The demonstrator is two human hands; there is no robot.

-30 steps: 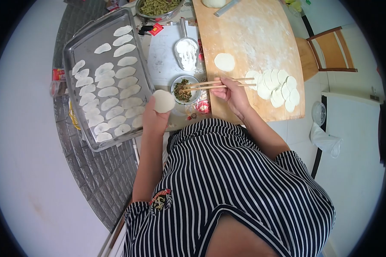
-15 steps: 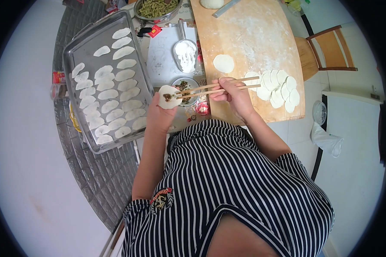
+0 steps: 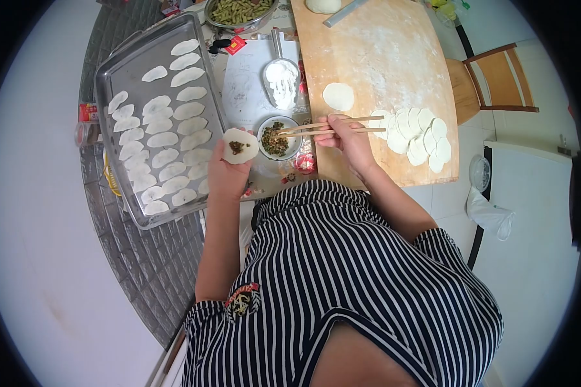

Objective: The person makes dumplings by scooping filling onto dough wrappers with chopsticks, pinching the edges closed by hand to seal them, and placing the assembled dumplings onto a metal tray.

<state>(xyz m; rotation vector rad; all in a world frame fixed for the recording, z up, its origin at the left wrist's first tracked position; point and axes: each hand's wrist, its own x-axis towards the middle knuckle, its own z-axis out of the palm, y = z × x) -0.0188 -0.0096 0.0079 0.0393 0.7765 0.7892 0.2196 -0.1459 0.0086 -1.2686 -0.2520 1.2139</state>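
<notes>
My left hand (image 3: 227, 177) holds a round dumpling wrapper (image 3: 250, 152) with a small heap of dark filling (image 3: 238, 148) in its middle. In my right hand (image 3: 346, 140) is a pair of chopsticks (image 3: 314, 129), pinched between the fingers, their tips down in the filling of a small white bowl (image 3: 261, 140). The bowl stands between my two hands. Beyond my right hand, a single wrapper (image 3: 338, 97) lies on the wooden board (image 3: 374, 58), and a pile of overlapping wrappers (image 3: 416, 135) spreads at the board's right.
A large metal tray (image 3: 124, 84) with rows of folded dumplings (image 3: 163, 140) is on the left. A metal scoop (image 3: 281, 80) of flour rests on paper behind the bowl. A bowl of green pods (image 3: 239, 11), a dough lump (image 3: 323, 5) and a flat grey bar (image 3: 344, 13) lie at the back.
My left hand with the wrapper has moved left, away from the chopsticks. The chopstick tips have left the wrapper and are now in the bowl of filling.
</notes>
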